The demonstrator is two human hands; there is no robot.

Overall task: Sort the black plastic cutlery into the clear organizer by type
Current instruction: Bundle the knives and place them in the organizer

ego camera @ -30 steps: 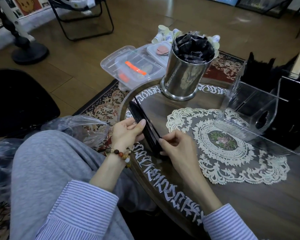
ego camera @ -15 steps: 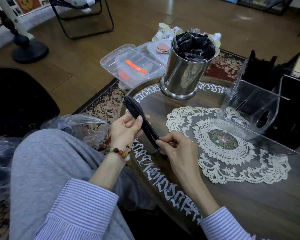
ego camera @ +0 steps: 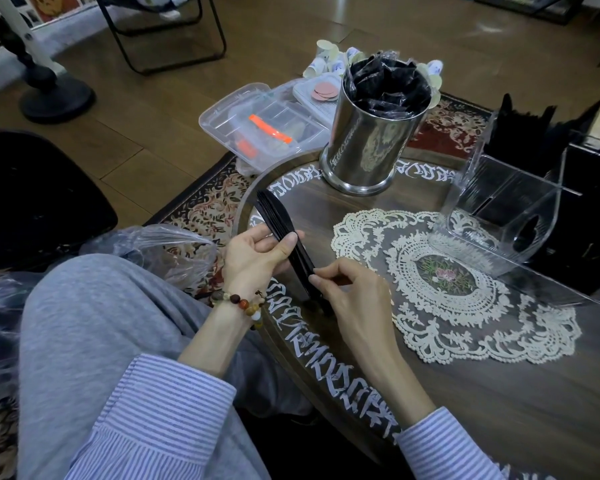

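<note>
Hands at the worktop's [ego camera: 499, 393] near-left edge: we see the left hand [ego camera: 253, 261] gripping a stack of black cutlery [ego camera: 284, 230] mid-length, while the right hand [ego camera: 347, 289] pinches its lower end. We find the organizer [ego camera: 506, 223] at the far-right edge, a steel canister [ego camera: 368, 147] at the far edge.

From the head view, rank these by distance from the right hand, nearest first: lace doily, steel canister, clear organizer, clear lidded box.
1. Lace doily: just right of the right hand, on the table.
2. Steel canister: beyond the hand, at the table's far edge.
3. Clear organizer and clear lidded box: too close to call; organizer far right, box on the floor, far left.
</note>
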